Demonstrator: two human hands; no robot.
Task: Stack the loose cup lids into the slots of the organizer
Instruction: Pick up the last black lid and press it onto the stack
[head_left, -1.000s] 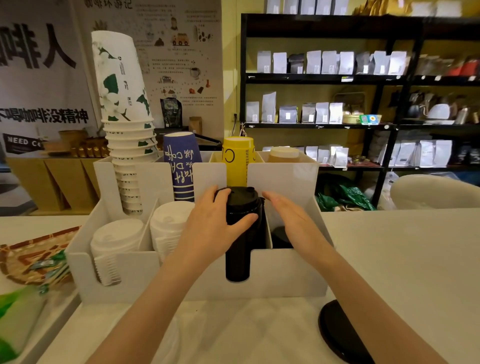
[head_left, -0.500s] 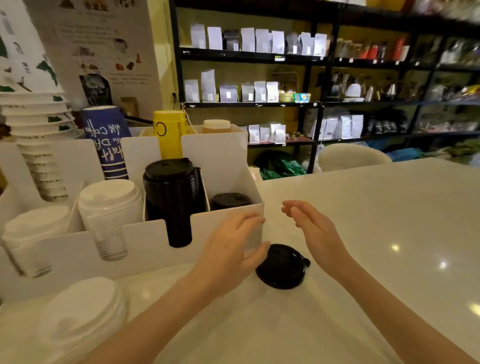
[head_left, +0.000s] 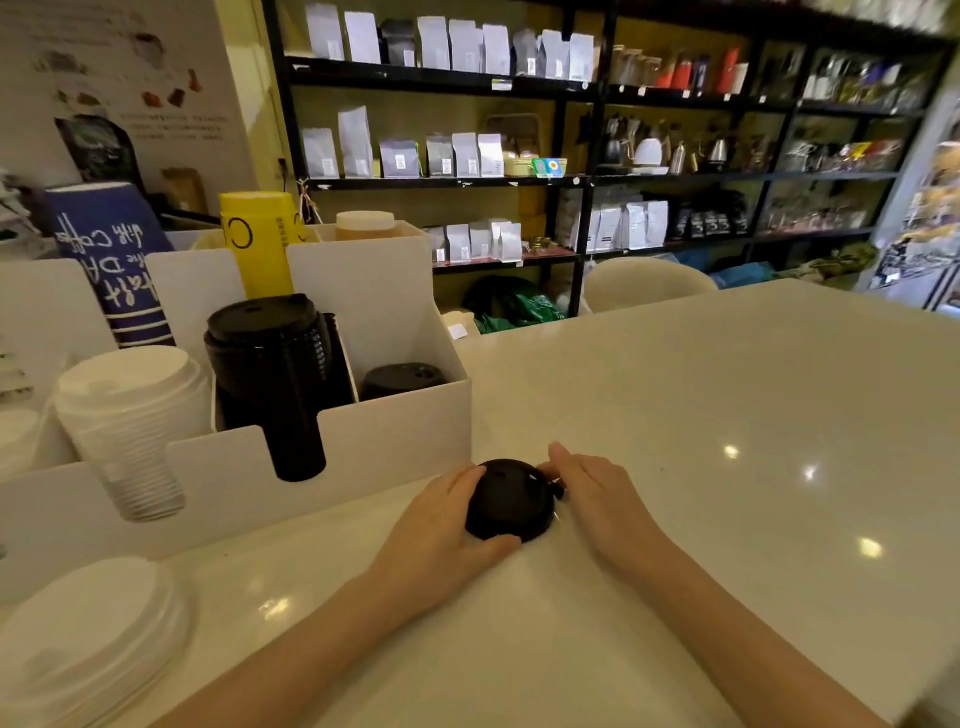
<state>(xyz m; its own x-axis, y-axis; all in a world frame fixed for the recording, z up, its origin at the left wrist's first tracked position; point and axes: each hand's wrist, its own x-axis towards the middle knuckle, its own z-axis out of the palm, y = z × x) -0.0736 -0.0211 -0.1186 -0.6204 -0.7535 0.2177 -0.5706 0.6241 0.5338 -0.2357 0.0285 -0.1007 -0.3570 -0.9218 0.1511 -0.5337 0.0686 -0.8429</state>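
A loose stack of black lids (head_left: 506, 501) lies on the white counter in front of the white organizer (head_left: 400, 431). My left hand (head_left: 441, 525) wraps its left side with the thumb under its near edge. My right hand (head_left: 597, 493) touches its right edge with the fingertips. In the organizer stand a tall stack of black lids (head_left: 275, 374), a low stack of black lids (head_left: 402, 379) in the rightmost slot, and white lid stacks (head_left: 130, 421) to the left.
A loose pile of white lids (head_left: 88, 639) lies on the counter at the near left. Paper cup stacks, blue (head_left: 111, 260) and yellow (head_left: 260, 239), stand in the organizer's back row. Dark shelves (head_left: 571, 182) with bags stand beyond the counter.
Both hands left the tall black stack in the organizer, came down to the counter and closed in on the loose black lids. The view swung to the right.
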